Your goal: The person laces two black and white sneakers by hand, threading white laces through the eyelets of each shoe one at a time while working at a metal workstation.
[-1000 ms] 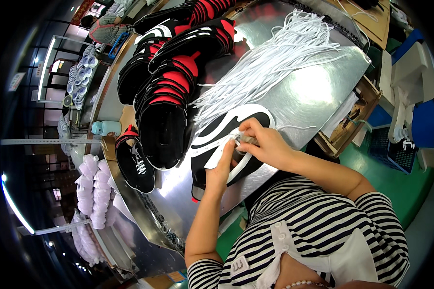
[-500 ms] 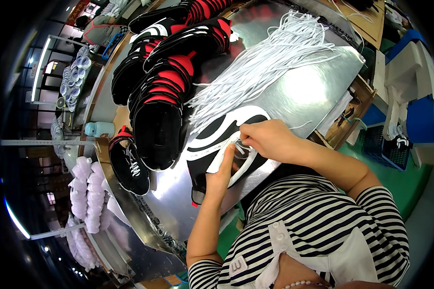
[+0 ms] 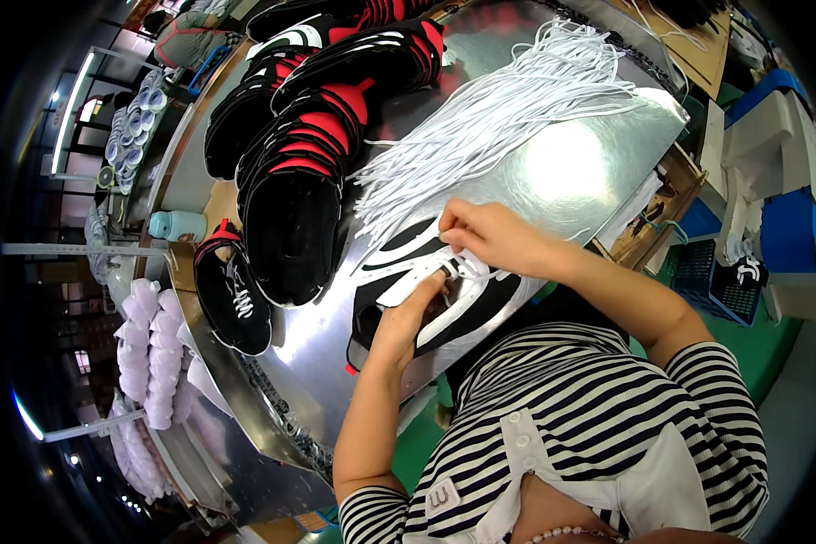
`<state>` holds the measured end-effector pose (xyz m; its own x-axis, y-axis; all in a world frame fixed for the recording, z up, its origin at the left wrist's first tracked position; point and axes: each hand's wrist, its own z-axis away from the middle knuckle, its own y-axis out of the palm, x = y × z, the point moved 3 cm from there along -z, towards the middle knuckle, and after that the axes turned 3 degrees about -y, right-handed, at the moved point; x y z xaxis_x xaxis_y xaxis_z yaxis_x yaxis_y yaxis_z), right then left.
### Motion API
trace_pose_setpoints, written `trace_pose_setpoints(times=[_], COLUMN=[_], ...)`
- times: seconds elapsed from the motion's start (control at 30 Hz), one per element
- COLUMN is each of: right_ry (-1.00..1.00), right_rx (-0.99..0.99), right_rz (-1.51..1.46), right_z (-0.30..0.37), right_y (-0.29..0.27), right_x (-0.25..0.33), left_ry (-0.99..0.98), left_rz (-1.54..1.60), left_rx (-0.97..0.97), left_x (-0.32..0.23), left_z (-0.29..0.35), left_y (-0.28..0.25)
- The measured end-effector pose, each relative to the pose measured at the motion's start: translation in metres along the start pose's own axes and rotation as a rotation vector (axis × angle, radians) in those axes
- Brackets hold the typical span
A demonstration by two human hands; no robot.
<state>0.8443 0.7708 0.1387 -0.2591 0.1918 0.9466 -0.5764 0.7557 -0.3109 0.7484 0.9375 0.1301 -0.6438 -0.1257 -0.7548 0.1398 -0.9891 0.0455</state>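
A black-and-white shoe upper (image 3: pixel 491 301) with a small red heel tab lies on the metal table in front of me. My left hand (image 3: pixel 412 317) grips its opening, the fingers tucked inside and the thumb on the white edge. White shoelace (image 3: pixel 470 267) runs through the eyelets beside the left fingertips. Just above that spot, my right hand (image 3: pixel 491 234) is closed in a pinch on the lace; the pinched bit is mostly hidden by the fingers. Beyond both hands lies a large bundle of loose white shoelaces (image 3: pixel 508 113).
Stacked black-and-red shoe uppers (image 3: pixel 290 218) stand left of the laces. A laced upper (image 3: pixel 233 295) rests at the table's left edge, near a light-blue container (image 3: pixel 178 226). The metal table (image 3: pixel 598 195) reaches right to a wooden drawer (image 3: pixel 657 213); a blue basket (image 3: pixel 714 288) stands beyond.
My right hand has lifted a little away from the eyelets, toward the lace bundle. The left hand keeps its hold on the upper, which has tilted slightly.
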Motion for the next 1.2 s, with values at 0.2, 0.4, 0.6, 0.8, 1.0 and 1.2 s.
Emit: trace_pose_setpoints(times=[0.2, 0.4, 0.6, 0.8, 1.0, 1.2], right_ry=[-0.043, -0.004, -0.001, -0.038, -0.067, -0.039], right_rx=[-0.075, -0.183, -0.3, -0.32, -0.302, -0.039], right_rz=[0.065, 0.26, 0.28, 0.24, -0.195, -0.001], right_z=[0.004, -0.003, -0.001, -0.006, 0.012, 0.062], right_y=[0.02, 0.035, 0.034, 0.034, 0.015, 0.023], right_x=[-0.02, -0.031, -0.032, -0.028, -0.015, 0.005], left_ry=[0.067, -0.032, 0.91, 0.928, 0.827, 0.654], left_rz=[-0.006, 0.082, 0.877, -0.767, -0.726, -0.769], left_rx=[-0.152, 0.134, 0.255, -0.313, -0.417, -0.48], left_x=[0.003, -0.004, -0.078, -0.017, 0.005, 0.002], left_z=[-0.012, 0.013, 0.157, 0.082, 0.041, 0.031], left_y=[-0.007, -0.013, -0.117, -0.015, 0.01, 0.002])
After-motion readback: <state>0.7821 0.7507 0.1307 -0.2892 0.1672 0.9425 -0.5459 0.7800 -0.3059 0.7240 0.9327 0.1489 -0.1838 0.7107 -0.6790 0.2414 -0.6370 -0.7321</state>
